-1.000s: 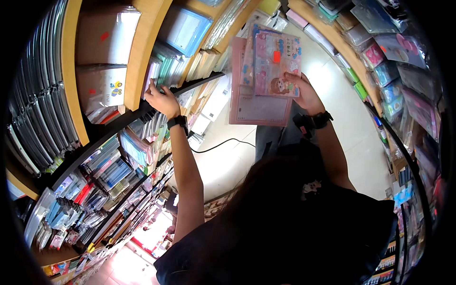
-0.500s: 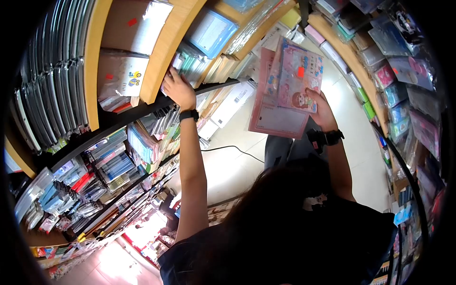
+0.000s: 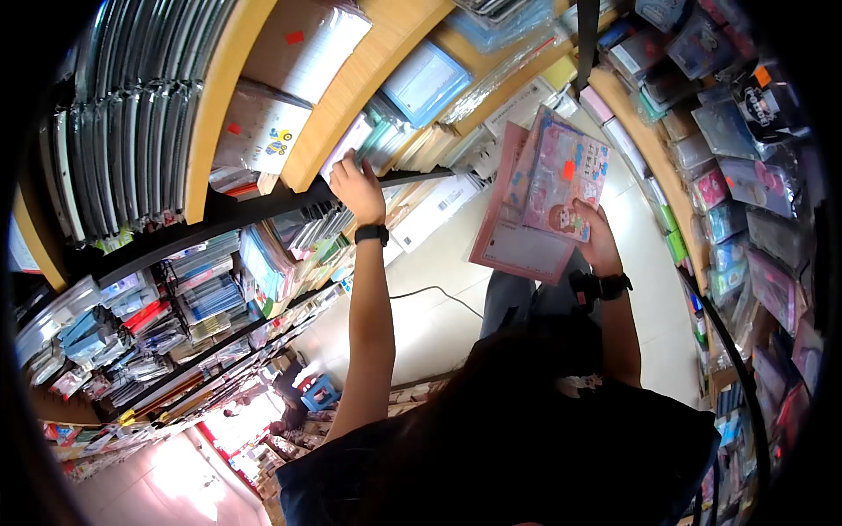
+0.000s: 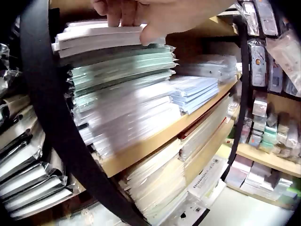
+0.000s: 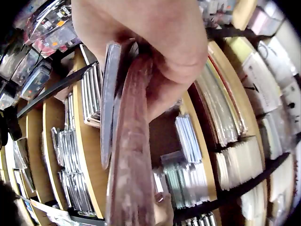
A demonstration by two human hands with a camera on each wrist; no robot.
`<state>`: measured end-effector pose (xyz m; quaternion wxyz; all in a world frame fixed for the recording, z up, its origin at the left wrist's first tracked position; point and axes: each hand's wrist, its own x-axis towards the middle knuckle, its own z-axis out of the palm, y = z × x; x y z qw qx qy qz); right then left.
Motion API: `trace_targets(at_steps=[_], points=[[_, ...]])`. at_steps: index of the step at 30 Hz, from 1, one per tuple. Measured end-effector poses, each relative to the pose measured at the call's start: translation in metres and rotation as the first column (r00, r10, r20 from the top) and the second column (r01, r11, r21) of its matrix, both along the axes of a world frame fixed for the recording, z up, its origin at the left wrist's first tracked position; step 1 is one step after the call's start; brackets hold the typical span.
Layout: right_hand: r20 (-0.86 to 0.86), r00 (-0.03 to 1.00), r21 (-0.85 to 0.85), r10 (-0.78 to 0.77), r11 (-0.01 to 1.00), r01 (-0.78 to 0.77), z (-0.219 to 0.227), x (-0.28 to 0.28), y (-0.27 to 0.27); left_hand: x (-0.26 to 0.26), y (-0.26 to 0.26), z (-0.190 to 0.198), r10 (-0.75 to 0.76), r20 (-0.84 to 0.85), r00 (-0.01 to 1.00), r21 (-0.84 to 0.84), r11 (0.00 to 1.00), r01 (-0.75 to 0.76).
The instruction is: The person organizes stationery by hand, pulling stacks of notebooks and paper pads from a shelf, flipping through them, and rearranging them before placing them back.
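My left hand (image 3: 358, 191) is at a wooden shelf, its fingertips on a row of pale lilac booklets (image 3: 344, 145). In the left wrist view, the bent fingers and thumb of that hand (image 4: 171, 18) touch the edges of the pale booklets (image 4: 101, 41), beside mint-green ones (image 4: 124, 66). My right hand (image 3: 602, 247) grips several plastic-wrapped packs, with an illustrated pink pack (image 3: 561, 188) over a larger pink sheet (image 3: 526, 252). Seen from the right wrist, the hand (image 5: 150, 37) pinches the pink pack (image 5: 131, 165) and a thinner grey-blue one (image 5: 111, 94) by their edges.
A blue pack (image 3: 427, 83) lies on the shelf past my left hand. Dark-edged folders (image 3: 132, 131) are stacked at the left. Wrapped goods (image 3: 763, 184) line the right-hand shelves. A black cable (image 3: 434, 291) crosses the pale floor (image 3: 430, 329).
The head view has shifted, so the shelves appear farther right and lower. My left fingers, deeper among the booklets half a second ago, now show at their edges. My right hand keeps its packs.
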<state>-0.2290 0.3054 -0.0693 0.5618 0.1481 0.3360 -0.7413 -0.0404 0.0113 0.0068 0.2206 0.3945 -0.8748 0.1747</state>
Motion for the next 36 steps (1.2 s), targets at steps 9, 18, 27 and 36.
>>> trace_targets(at_steps=[9, 18, 27, 36], points=[[-0.038, 0.999, -0.081, 0.008, 0.997, -0.011, 0.002, -0.011, -0.002, 0.011, -0.025, 0.01, -0.161, 0.092, 0.983, -0.025, 0.986, 0.164], [-0.015, 1.0, -0.151, 0.022, 0.988, -0.024, 0.001, -0.02, -0.003, 0.019, 0.006, 0.019, -0.201, 0.141, 0.969, 0.091, 0.978, 0.189], [0.209, 0.976, -0.489, 0.067, 0.871, 0.045, -0.061, -0.006, 0.016, 0.013, 0.008, 0.018, -0.11, 0.197, 0.974, 0.204, 0.977, 0.069], [-0.396, 0.909, -0.105, 0.133, 0.976, -0.189, -0.063, 0.001, 0.019, 0.009, 0.008, 0.019, -0.102, 0.189, 0.977, 0.178, 0.982, 0.068]])
